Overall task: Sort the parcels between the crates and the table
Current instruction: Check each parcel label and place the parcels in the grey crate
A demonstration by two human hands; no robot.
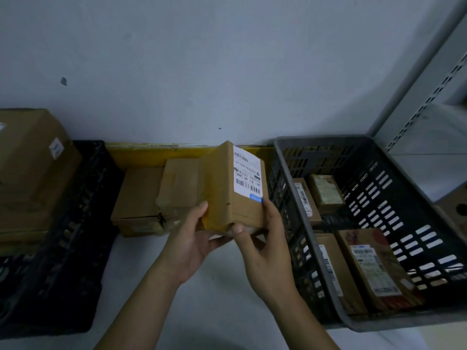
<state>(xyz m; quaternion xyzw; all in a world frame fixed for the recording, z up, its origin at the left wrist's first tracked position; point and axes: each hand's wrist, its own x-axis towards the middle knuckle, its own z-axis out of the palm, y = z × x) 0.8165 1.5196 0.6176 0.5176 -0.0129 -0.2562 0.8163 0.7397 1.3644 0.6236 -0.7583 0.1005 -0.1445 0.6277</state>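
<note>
My left hand (194, 238) and right hand (265, 238) clamp a brown labelled cardboard parcel (235, 188) above the white table (202, 311); four parcels fill the grey slotted plastic crate (316, 248), so sorting looks partway done.

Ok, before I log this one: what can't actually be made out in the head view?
- Label text on the held parcel: too small and tilted to read.
- Underside of that parcel: hidden by the left hand and right hand.
- Black crate interior: dark, covered by the large box, cut off at the left edge.
- Grey crate: near corner hidden behind its wall.
- Boxes on the table: partly behind the held parcel.
</note>
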